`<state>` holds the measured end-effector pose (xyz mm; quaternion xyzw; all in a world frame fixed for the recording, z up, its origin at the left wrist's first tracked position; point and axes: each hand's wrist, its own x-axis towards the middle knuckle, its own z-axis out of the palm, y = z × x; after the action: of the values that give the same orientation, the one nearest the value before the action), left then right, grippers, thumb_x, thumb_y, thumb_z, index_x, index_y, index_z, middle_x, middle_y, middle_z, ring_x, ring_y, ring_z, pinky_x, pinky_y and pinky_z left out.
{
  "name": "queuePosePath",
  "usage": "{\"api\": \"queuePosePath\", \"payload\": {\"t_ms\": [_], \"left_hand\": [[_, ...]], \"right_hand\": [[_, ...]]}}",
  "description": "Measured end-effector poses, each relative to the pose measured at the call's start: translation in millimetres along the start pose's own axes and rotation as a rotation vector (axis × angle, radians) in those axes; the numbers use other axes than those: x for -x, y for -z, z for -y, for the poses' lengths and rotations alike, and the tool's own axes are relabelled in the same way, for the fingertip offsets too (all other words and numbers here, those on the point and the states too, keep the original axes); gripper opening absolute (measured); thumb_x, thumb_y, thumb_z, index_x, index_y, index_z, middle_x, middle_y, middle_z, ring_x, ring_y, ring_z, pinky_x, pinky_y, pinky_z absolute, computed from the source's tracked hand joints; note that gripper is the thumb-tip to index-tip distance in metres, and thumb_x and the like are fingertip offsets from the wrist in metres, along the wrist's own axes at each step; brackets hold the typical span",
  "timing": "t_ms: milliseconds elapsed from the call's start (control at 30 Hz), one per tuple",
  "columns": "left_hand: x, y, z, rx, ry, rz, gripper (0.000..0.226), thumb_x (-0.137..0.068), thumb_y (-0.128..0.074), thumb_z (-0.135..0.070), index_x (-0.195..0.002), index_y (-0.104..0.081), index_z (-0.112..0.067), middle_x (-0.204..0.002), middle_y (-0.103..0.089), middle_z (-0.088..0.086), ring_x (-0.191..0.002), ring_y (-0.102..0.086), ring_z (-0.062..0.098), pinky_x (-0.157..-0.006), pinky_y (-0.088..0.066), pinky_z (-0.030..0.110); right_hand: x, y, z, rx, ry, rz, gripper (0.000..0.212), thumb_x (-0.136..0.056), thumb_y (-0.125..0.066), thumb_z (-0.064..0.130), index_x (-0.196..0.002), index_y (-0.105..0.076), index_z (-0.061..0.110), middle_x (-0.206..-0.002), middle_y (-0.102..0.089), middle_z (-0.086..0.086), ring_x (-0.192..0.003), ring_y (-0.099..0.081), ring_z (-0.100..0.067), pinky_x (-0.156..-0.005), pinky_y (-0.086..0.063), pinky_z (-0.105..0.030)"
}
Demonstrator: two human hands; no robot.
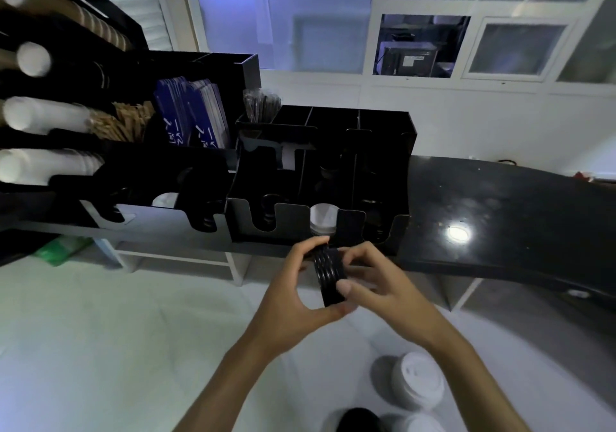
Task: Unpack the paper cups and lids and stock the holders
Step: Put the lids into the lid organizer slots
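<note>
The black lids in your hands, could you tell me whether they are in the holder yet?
Not yet. Both hands, left and right, grip the black lids just in front of the lid holder.

- Both forearms are being shown bare to the frame's lower edge; no sleeves are being worn there.
- The left hand (293,285) and right hand (373,285) are being left ungloved.

**Tight approach to the lid slots**

The black lid holder (320,178) stands at the counter's (500,205) front edge; white lids (322,220) fill its middle slot. Bare countertop lies open to the right.
</note>
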<state>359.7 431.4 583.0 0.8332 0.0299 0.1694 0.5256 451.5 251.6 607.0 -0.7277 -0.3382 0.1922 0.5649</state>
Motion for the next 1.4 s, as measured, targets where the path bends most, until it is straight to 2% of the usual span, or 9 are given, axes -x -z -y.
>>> {"api": "queuePosePath", "payload": {"t_ms": [300, 467, 567, 633, 833, 933, 1067, 1167, 1400], "left_hand": [[-1.4, 12.9, 2.6, -0.178, -0.098, 0.075, 0.096, -0.081, -0.087, -0.041, -0.152, -0.025, -0.056, -0.149, -0.031, -0.044, -0.141, -0.029, -0.016, -0.104, -0.031, 0.001], [-9.2, 46.2, 4.7, -0.212, -0.091, 0.149, 0.128, -0.072, -0.091, -0.053, -0.158, 0.003, -0.059, -0.164, 0.0, -0.039, -0.153, -0.004, -0.012, -0.118, -0.018, 0.019], [-34.4, 76.2, 45.7, -0.805, -0.182, -0.059, 0.128, -0.078, -0.081, -0.063, -0.166, 0.007, -0.034, -0.173, 0.012, -0.015, -0.16, 0.009, 0.01, -0.129, -0.004, 0.053], [-53.4, 93.6, 78.0, -1.077, -0.136, -0.173, 0.125, -0.079, -0.084, -0.051, -0.167, 0.001, -0.022, -0.176, 0.004, -0.003, -0.162, 0.004, 0.022, -0.124, -0.007, 0.069], [-84.4, 103.5, 110.5, -0.856, -0.1, -0.263, 0.095, -0.087, -0.073, -0.011, -0.165, -0.022, -0.024, -0.173, -0.021, -0.006, -0.155, -0.031, 0.021, -0.122, -0.029, 0.062], [-86.5, 97.5, 114.6, -0.711, -0.108, -0.297, 0.087, -0.084, -0.065, 0.004, -0.161, -0.032, -0.019, -0.17, -0.026, -0.007, -0.152, -0.036, 0.018, -0.121, -0.036, 0.053], [-87.4, 91.8, 121.7, -0.722, -0.154, -0.369, 0.082, -0.084, -0.062, 0.007, -0.159, -0.036, -0.015, -0.169, -0.028, -0.005, -0.153, -0.033, 0.017, -0.127, -0.025, 0.051], [-89.2, 84.8, 123.7, -0.741, -0.163, -0.441, 0.079, -0.086, -0.06, 0.007, -0.159, -0.037, -0.012, -0.169, -0.03, -0.002, -0.155, -0.032, 0.016, -0.13, -0.013, 0.052], [-93.5, 72.0, 128.2, -0.691, -0.168, -0.544, 0.078, -0.084, -0.057, 0.013, -0.157, -0.041, -0.009, -0.169, -0.031, 0.0, -0.157, -0.028, 0.017, -0.131, -0.013, 0.052]], "right_hand": [[-9.4, -24.4, -15.5, -0.091, 0.048, -0.105, 0.051, -0.075, -0.089, 0.037, -0.103, -0.055, 0.011, -0.107, -0.071, 0.002, -0.108, -0.069, -0.021, -0.096, -0.056, -0.043], [-36.3, -32.5, -0.5, -0.085, 0.143, -0.11, 0.047, -0.077, -0.091, 0.026, -0.099, -0.052, 0.011, -0.099, -0.069, 0.004, -0.098, -0.069, -0.018, -0.089, -0.054, -0.039], [-58.2, -29.7, 19.4, -0.067, 0.213, -0.125, 0.053, -0.075, -0.09, 0.033, -0.1, -0.048, 0.011, -0.111, -0.069, 0.005, -0.109, -0.069, -0.019, -0.095, -0.056, -0.044], [-75.5, -26.9, 35.9, -0.029, 0.244, -0.104, 0.051, -0.079, -0.091, 0.025, -0.102, -0.047, 0.011, -0.119, -0.069, 0.005, -0.116, -0.068, -0.017, -0.095, -0.058, -0.041], [-151.0, -32.0, 62.0, 0.472, 0.372, -0.104, 0.056, -0.076, -0.089, 0.045, -0.109, -0.045, 0.032, -0.118, -0.058, 0.012, -0.108, -0.06, -0.011, -0.089, -0.057, -0.033], [-183.7, -43.5, 50.7, 0.73, 0.404, -0.078, 0.058, -0.077, -0.087, 0.042, -0.116, -0.046, 0.028, -0.12, -0.051, 0.012, -0.107, -0.052, -0.012, -0.09, -0.053, -0.033], [-213.1, -53.8, 28.8, 0.977, 0.459, -0.083, 0.058, -0.074, -0.084, 0.043, -0.115, -0.048, 0.022, -0.118, -0.053, 0.005, -0.109, -0.051, -0.02, -0.094, -0.047, -0.038], [-224.8, -53.1, 22.5, 0.989, 0.464, -0.115, 0.059, -0.073, -0.084, 0.044, -0.113, -0.048, 0.02, -0.115, -0.054, 0.002, -0.104, -0.053, -0.023, -0.086, -0.047, -0.035], [-237.1, -58.3, 19.7, 0.967, 0.422, -0.061, 0.063, -0.074, -0.087, 0.042, -0.116, -0.046, 0.019, -0.12, -0.051, -0.001, -0.105, -0.051, -0.02, -0.079, -0.055, -0.035]]}}
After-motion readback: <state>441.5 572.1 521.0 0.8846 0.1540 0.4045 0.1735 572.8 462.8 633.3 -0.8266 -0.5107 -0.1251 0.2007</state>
